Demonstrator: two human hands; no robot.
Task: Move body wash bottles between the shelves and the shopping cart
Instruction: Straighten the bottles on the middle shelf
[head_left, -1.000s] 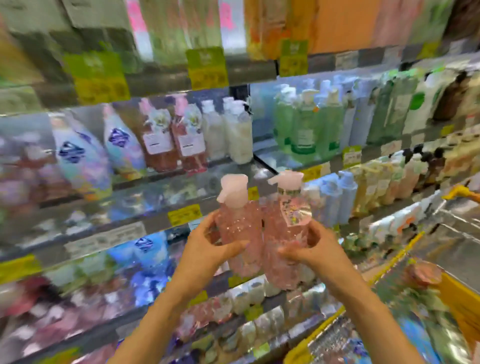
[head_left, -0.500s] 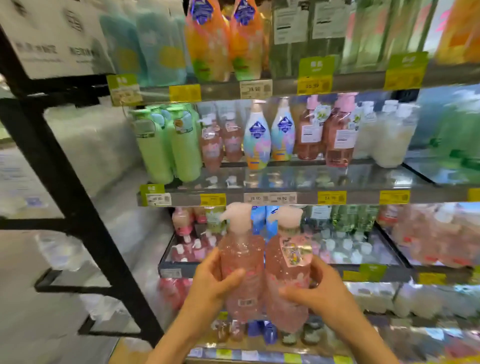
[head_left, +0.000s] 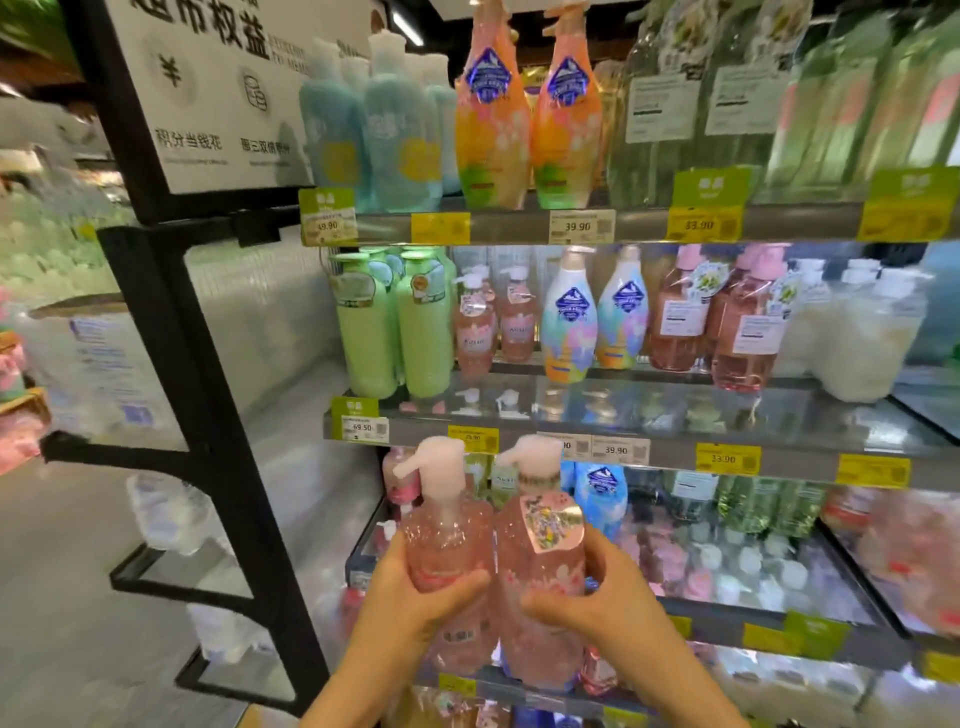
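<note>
Fingers (head_left: 470, 579) of the left hand (head_left: 410, 597) and right hand (head_left: 597, 597) each wrapped around one pink bottle (head_left: 449, 540), its twin (head_left: 543, 566) touching alongside, both upright before the shelves (head_left: 623, 441), likely for shelving as a pair

grey store shelves (head_left: 675, 228) carry upright rows of pump bottles (head_left: 421, 322).
</note>
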